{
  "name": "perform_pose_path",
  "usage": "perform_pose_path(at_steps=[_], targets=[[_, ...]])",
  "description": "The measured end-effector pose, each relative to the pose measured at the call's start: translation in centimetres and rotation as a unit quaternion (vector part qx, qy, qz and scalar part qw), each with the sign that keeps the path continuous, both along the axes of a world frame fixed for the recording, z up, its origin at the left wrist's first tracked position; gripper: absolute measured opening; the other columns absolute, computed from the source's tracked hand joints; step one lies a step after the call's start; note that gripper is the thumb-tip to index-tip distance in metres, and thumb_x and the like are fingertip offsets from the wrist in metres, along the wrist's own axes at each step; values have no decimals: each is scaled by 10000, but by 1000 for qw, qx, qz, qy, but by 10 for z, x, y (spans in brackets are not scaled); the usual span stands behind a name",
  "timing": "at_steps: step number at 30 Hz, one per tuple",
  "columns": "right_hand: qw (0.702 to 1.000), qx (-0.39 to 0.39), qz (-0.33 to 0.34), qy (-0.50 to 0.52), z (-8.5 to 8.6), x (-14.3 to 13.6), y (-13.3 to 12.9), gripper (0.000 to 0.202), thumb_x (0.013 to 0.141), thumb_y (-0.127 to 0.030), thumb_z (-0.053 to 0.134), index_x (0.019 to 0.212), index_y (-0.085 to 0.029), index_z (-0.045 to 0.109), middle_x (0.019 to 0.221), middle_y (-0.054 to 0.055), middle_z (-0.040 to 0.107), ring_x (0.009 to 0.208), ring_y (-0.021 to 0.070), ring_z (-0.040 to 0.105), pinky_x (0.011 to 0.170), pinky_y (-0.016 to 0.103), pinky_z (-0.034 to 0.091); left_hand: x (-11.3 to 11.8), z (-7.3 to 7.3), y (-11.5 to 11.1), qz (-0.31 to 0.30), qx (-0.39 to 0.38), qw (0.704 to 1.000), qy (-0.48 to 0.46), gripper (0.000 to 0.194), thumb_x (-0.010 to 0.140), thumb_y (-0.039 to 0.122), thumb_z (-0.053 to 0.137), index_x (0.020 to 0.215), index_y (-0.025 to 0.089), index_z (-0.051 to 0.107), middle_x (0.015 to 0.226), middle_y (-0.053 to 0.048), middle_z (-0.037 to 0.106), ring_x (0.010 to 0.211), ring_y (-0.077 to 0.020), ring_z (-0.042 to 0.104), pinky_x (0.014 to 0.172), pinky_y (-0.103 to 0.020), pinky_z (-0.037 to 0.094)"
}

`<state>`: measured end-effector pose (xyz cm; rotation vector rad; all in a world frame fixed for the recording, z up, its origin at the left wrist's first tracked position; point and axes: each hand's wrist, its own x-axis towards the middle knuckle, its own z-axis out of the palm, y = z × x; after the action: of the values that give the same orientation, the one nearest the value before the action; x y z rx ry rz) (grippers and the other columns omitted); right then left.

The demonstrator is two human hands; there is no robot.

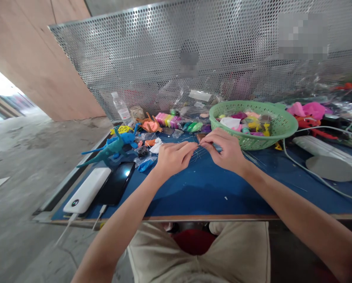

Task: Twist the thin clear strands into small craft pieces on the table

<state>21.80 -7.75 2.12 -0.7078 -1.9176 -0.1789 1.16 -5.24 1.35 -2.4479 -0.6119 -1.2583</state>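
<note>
My left hand (pixel 175 158) and my right hand (pixel 225 148) meet above the middle of the blue tabletop (pixel 190 192), fingertips almost touching. Both are closed in a pinch on a short, thin wire (pixel 198 144), mostly covered by the fingers. Beneath the hands lie several loose thin wires (pixel 197 155). Just behind my right hand is a green plastic basket (pixel 282 127) with colourful soft pieces in it. Left of my left hand are a white scrap (pixel 156 146) and a blue piece in clear plastic (pixel 145 165).
A teal toy dinosaur (pixel 112 151), a white power bank (pixel 87 190) and a black phone (pixel 120 184) occupy the left side. A water bottle (pixel 121 108) stands by the perforated metal panel (pixel 152 51). On the right, a white cable (pixel 299 163) crosses near a grey oval disc (pixel 330 168).
</note>
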Motion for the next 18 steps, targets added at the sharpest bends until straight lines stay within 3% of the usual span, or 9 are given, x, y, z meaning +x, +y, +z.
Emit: perform_pose_path(at_steps=[5,8,13,18], targets=[[989,-137,46,16,4,4,1,147,955,-257,576,857,-210,675,772,31,663,753,178,604,708,323,480,-4,3,4,18,35,999,28,165,956,175,525,938,223,682,728,33,728,539,-84,596,525,-249,340],[980,-188,71,4,8,8,2,175,949,-275,584,817,-199,671,733,22,643,693,155,588,656,296,467,-4,4,3,15,-6,1000,14,153,967,203,533,972,226,684,786,26,744,592,-92,630,543,-239,371],[987,-141,41,-64,3,12,7,134,954,-269,578,926,-193,684,825,42,681,707,147,621,661,282,481,0,9,-1,-8,-132,991,-19,181,996,261,514,1074,217,672,956,-14,741,633,-83,603,567,-224,409],[994,-71,-8,-84,-5,12,11,170,990,-239,524,1018,-198,686,894,59,725,781,166,671,722,290,513,3,11,-2,-12,-186,981,-50,175,999,263,523,1043,196,679,923,-23,731,596,-79,541,605,-225,445]])
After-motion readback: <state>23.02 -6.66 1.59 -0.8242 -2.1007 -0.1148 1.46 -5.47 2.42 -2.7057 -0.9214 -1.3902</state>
